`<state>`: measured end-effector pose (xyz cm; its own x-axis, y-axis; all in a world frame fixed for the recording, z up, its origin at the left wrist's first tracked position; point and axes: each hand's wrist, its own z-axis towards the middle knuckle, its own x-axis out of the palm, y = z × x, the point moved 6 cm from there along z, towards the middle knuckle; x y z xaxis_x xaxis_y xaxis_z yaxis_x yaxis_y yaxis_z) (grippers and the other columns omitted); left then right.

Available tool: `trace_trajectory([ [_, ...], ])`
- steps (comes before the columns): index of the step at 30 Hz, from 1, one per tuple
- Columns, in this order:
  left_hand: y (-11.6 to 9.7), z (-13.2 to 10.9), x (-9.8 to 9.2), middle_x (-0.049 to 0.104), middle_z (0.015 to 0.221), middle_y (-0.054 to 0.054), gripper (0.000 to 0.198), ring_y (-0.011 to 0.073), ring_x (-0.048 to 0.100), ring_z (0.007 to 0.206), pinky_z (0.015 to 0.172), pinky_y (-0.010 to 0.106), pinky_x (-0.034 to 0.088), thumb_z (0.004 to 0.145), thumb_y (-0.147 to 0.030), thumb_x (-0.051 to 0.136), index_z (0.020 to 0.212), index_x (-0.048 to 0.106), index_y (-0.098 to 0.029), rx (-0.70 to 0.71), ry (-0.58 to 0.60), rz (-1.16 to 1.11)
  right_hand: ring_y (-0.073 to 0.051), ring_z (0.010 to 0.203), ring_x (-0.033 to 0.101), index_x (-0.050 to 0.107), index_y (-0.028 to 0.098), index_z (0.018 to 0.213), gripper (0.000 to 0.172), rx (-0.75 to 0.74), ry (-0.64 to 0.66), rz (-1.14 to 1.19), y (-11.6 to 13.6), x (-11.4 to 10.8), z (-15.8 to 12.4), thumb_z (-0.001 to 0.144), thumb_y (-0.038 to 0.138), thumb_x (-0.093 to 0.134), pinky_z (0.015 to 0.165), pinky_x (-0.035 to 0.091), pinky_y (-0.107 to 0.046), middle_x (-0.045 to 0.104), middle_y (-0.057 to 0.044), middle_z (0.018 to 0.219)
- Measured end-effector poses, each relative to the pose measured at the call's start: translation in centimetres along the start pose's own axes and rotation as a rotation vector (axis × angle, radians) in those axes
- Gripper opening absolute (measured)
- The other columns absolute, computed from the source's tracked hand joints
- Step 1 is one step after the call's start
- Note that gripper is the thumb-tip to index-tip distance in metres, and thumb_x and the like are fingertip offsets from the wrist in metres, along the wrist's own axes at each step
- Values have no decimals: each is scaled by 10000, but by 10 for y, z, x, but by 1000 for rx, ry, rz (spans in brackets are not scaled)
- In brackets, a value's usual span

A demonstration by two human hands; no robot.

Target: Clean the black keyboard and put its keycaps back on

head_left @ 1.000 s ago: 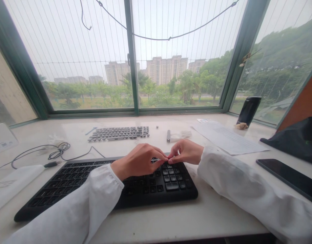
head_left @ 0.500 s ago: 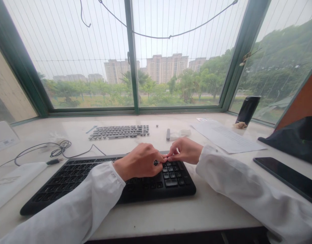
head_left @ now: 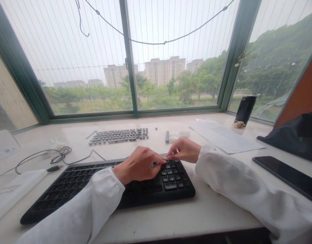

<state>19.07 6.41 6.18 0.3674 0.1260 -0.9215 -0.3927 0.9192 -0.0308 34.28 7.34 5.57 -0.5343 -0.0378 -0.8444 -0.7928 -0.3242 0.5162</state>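
A black keyboard lies in front of me. Keycaps fill its number pad at the right, while much of the rest shows bare key sockets. My left hand reaches over the keyboard from the left, fingers pinched together at the top of the number pad. My right hand meets it there from the right, thumb and forefinger closed at the same spot. A tiny pale bit shows between the fingertips; what it is I cannot make out. Behind the keyboard, many loose keycaps lie in rows on the white surface.
A single keycap and a small dark stick lie at the back. To the right are a paper sheet, a phone, a dark can and a black bag. A cable coils at the left.
The view has tilted slightly. Both hands stay at the top of the number pad, the fingertips shifting a little, and a pale bit now shows between them.
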Motion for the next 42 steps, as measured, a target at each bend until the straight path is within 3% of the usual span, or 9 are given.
trace_trajectory([
  [4, 8, 2, -8, 730, 1090, -42, 291, 179, 706, 935, 795, 285, 525, 902, -251, 504, 1081, 722, -325, -37, -120, -18, -91, 548, 408, 805, 230, 825, 184, 22, -115, -45, -6, -11, 1, 756, 368, 705, 542, 305, -238, 557, 20, 560],
  [11, 19, 2, -15, 744, 1014, -36, 250, 173, 701, 854, 717, 279, 498, 907, -254, 497, 1014, 720, -293, -184, -215, 47, -90, 559, 411, 781, 212, 818, 176, -88, -95, -26, 5, -9, -1, 774, 361, 697, 564, 322, -229, 544, 27, 584],
  [15, 19, 2, -11, 748, 954, -35, 235, 175, 696, 822, 723, 285, 487, 893, -253, 507, 981, 722, -288, -199, -176, 47, -88, 566, 423, 773, 193, 806, 130, -174, 29, -58, 10, 5, 0, 777, 297, 699, 580, 328, -227, 496, 38, 572],
  [18, 17, 2, -7, 750, 929, -36, 237, 175, 691, 799, 717, 285, 476, 888, -254, 509, 973, 726, -296, -180, -126, 37, -83, 555, 391, 774, 207, 819, 135, -186, -22, -98, 10, 4, 0, 790, 308, 690, 577, 311, -229, 431, 51, 567],
  [21, 17, 2, -5, 751, 911, -35, 232, 176, 687, 786, 690, 278, 461, 881, -257, 518, 955, 734, -301, -175, -95, 35, -80, 545, 368, 778, 207, 823, 137, -160, 10, -103, 8, 7, 1, 787, 307, 692, 562, 293, -228, 411, 56, 558],
  [42, 17, 2, -5, 752, 895, -27, 230, 184, 684, 787, 673, 279, 440, 878, -267, 523, 957, 737, -297, -171, -90, 30, -80, 538, 377, 795, 213, 839, 180, -99, 29, -136, 4, 10, 3, 771, 351, 701, 555, 288, -228, 422, 46, 550],
])
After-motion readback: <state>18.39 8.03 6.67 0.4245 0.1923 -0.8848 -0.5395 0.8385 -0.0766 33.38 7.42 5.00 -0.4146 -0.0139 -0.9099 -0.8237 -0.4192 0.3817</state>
